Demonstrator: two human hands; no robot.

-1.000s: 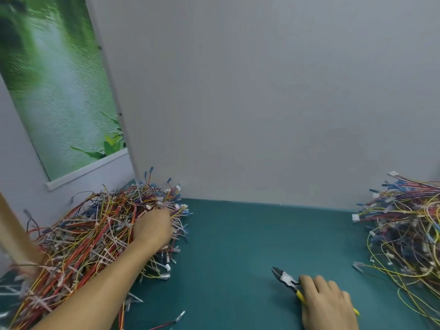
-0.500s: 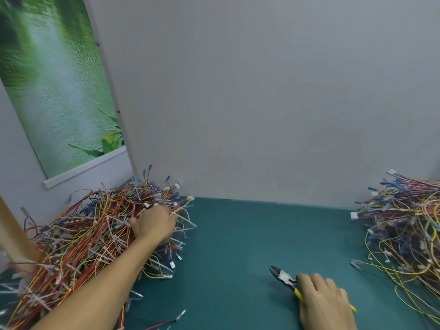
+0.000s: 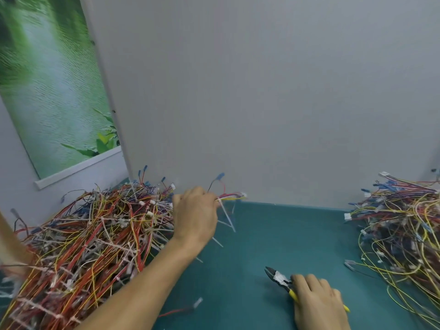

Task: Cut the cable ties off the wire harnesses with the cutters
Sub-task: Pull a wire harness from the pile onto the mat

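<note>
My left hand (image 3: 196, 216) grips a small wire harness (image 3: 229, 196) of red and yellow wires, lifted just right of the big tied pile (image 3: 90, 239). White cable-tie tails (image 3: 226, 216) hang below the held harness. My right hand (image 3: 317, 302) rests on the green mat near the bottom edge, holding the yellow-handled cutters (image 3: 278, 278). Their dark jaws point up-left and are nearly closed, with nothing between them. About a hand's width of mat separates the cutters from the harness.
A second heap of loose harnesses (image 3: 400, 234) fills the right side. A grey partition wall (image 3: 262, 103) stands behind the green mat (image 3: 273, 234). A stray red wire with a connector (image 3: 188, 308) lies near the front. A green poster hangs at left.
My left hand has pulled a harness out of the left pile and carried it right, away from the heap. My right hand with the cutters has stayed in place.
</note>
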